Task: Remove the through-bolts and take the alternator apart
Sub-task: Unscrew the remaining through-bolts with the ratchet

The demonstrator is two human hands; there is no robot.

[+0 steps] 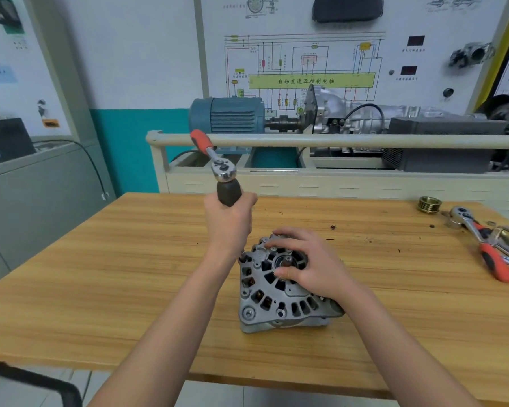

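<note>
Bare forearms reached in from the near edge of the wooden desk [100, 259] toward a ribbed, cast-metal alternator [276, 292], which sat face-up near the desk's middle. Its slotted grey housing lay directly under the right hand [309, 262], fingers spread and pressed flat on top. Just left of it, the left hand [229, 221] was closed around a dark driver handle [228, 192] standing nearly upright over a bolt at the housing's rim, a red-handled ratchet [215, 157] on top. A brass-coloured pulley [429, 204] and spare ratchets [482, 239] lay well apart, right.
</note>
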